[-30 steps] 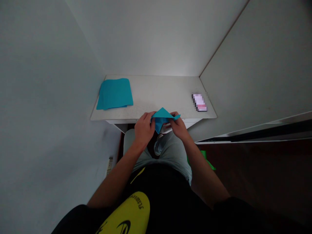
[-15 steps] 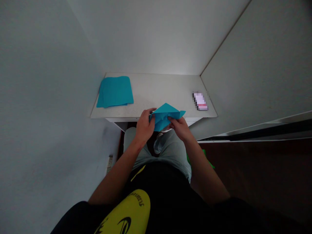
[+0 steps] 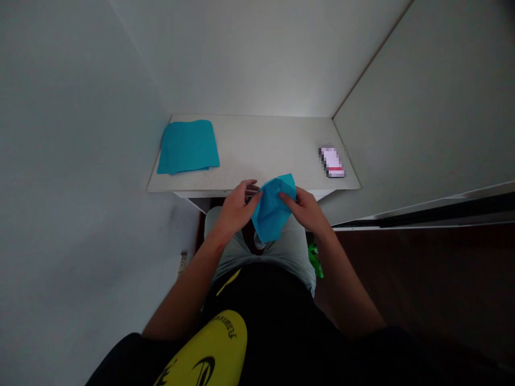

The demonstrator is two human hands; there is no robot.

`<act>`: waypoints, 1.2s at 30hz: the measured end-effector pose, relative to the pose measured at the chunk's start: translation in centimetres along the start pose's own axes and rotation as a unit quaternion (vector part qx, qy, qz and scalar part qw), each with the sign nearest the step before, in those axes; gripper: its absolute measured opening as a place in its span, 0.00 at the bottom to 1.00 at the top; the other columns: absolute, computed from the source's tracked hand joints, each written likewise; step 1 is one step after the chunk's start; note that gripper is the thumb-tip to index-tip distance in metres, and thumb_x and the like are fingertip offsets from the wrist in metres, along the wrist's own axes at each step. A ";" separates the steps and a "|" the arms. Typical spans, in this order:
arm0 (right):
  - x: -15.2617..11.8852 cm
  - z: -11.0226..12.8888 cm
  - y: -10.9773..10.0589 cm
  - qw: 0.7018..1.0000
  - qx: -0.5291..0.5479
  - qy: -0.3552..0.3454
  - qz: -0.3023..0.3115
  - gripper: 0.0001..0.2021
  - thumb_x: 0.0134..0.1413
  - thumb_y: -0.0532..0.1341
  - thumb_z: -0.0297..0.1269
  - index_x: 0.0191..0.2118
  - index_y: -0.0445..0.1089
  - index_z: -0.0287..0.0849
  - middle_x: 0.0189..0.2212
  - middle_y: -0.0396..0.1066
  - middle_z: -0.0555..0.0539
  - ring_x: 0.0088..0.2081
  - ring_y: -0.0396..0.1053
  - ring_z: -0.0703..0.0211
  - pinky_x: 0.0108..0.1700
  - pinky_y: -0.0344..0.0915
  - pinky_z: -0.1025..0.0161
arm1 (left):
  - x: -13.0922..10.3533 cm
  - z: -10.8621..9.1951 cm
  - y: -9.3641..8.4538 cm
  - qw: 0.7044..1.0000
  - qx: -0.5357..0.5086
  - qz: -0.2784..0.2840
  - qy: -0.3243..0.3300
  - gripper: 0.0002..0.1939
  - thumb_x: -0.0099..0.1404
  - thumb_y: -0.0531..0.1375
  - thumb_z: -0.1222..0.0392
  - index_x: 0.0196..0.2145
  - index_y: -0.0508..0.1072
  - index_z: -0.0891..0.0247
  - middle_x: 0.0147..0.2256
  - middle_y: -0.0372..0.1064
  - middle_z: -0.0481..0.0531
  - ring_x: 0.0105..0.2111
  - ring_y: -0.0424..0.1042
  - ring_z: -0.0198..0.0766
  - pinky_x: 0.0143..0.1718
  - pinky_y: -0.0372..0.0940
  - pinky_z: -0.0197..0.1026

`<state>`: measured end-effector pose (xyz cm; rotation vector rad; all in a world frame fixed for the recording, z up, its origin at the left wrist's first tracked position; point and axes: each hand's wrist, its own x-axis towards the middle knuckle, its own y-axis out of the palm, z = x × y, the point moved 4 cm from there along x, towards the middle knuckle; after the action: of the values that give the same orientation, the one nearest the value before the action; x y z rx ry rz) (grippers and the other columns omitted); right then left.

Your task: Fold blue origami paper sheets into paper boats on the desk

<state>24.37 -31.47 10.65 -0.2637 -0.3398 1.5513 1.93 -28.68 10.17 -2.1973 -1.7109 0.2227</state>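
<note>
Just beyond the near edge of the white table, a folded blue sheet of paper [image 3: 272, 214] hangs in the air over my lap. Its top is bent over and its lower part droops. My right hand [image 3: 306, 212] pinches it from the right, thumb on the front face and fingers behind. At its left edge, my left hand [image 3: 240, 206] grips the sheet lightly with the thumb in front; the fingers behind are loosely curled and partly hidden.
On the white table [image 3: 261, 145], more blue sheets [image 3: 188, 147] lie at the left and a phone [image 3: 332, 162] at the right. Walls close in at the back and both sides. A green bag [image 3: 315, 261] is low by my right leg.
The blue paper has turned from a wide, pointed shape to a taller, drooping one. Both hands shifted with it, the right slightly outward. The view has tilted a little.
</note>
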 end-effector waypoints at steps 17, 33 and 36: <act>-2.3 5.3 -0.2 0.957 -0.216 -0.129 0.140 0.15 0.79 0.57 0.50 0.47 0.77 0.48 0.44 0.81 0.43 0.42 0.76 0.48 0.47 0.67 0.54 | -1.0 -3.9 0.6 0.965 0.216 -0.071 0.128 0.06 0.75 0.64 0.56 0.46 0.77 0.59 0.45 0.82 0.54 0.42 0.80 0.45 0.45 0.72 0.45; -2.0 4.2 -2.8 0.985 -0.146 -0.085 -0.018 0.20 0.78 0.57 0.57 0.46 0.78 0.48 0.39 0.81 0.44 0.41 0.76 0.47 0.48 0.71 0.52 | 1.2 -0.6 -2.3 0.968 -0.195 -0.148 -0.045 0.12 0.78 0.53 0.51 0.36 0.64 0.55 0.33 0.71 0.48 0.37 0.75 0.41 0.42 0.74 0.42; -2.4 3.8 -3.1 0.995 -0.064 -0.056 -0.052 0.21 0.75 0.60 0.61 0.48 0.79 0.49 0.38 0.81 0.46 0.39 0.76 0.49 0.47 0.73 0.52 | 1.4 0.6 -3.5 0.970 -0.129 -0.201 -0.044 0.16 0.80 0.56 0.45 0.36 0.63 0.55 0.31 0.64 0.46 0.34 0.70 0.39 0.39 0.70 0.40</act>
<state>25.80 -34.11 15.25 -0.2549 -0.5334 1.4464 -1.05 -26.50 10.99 -1.9682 -2.2989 -0.0078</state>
